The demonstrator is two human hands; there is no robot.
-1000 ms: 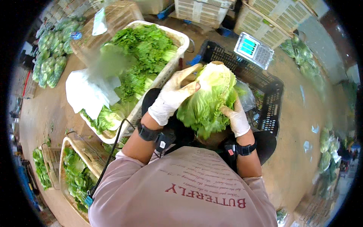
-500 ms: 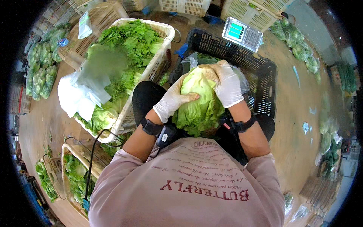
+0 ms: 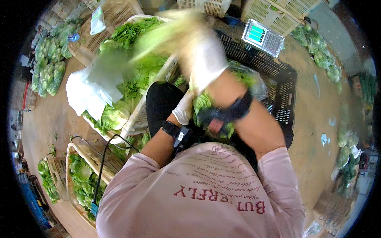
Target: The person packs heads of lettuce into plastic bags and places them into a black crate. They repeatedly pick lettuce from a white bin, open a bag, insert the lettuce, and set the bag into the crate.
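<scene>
Both my hands wear white gloves. My right hand [image 3: 202, 47], smeared by motion, is raised over the inner edge of the white crate [image 3: 134, 113] at my left. A blurred pale green lettuce leaf [image 3: 152, 41] trails from its fingers over the cut greens [image 3: 139, 29]. Low in front of my lap, my left hand [image 3: 184, 109] steadies a head of lettuce [image 3: 203, 104] from its left side. My right forearm covers much of that head and the left fingers.
Beyond my knees stands a black crate [image 3: 286, 85] with clear plastic bags; a digital scale [image 3: 262, 37] is at its far edge. White sheets [image 3: 89, 91] lie on the left crate. Bagged vegetables [image 3: 49, 59] sit far left, more bags [image 3: 317, 51] far right. Another crate of greens [image 3: 81, 170] stands lower left.
My right hand has left the lettuce head and swung up and left with a leaf. My left hand stays by the head, which is now lower and partly covered by my right arm.
</scene>
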